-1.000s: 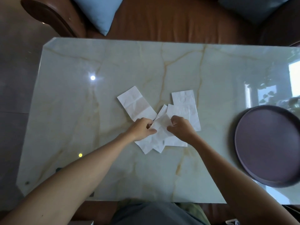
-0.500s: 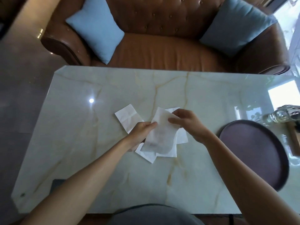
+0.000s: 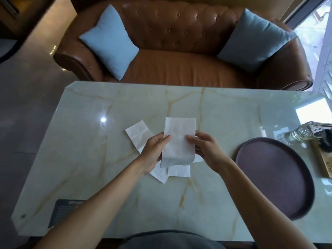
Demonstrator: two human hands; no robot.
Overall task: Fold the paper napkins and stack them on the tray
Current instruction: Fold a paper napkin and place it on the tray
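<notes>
A white paper napkin (image 3: 177, 141) is held upright above the marble table (image 3: 89, 159), stretched between both hands. My left hand (image 3: 154, 150) pinches its left edge and my right hand (image 3: 204, 148) pinches its right edge. Under the hands lie other white napkins: one flat napkin (image 3: 138, 135) sticks out to the left, and two more napkins (image 3: 177, 170) show below the held one. The round dark purple tray (image 3: 274, 177) sits bare at the table's right side, apart from both hands.
A clear glass bottle (image 3: 301, 133) lies beyond the tray near the right edge, beside a wooden block (image 3: 325, 162). A dark card (image 3: 62, 211) lies at the table's near left. Behind the table stands a brown leather sofa (image 3: 179, 69) with two blue cushions.
Both hands picked one napkin out of the pile and lifted it off the table, turning it upright between them. The camera tilted up, bringing the sofa and bottle into view.
</notes>
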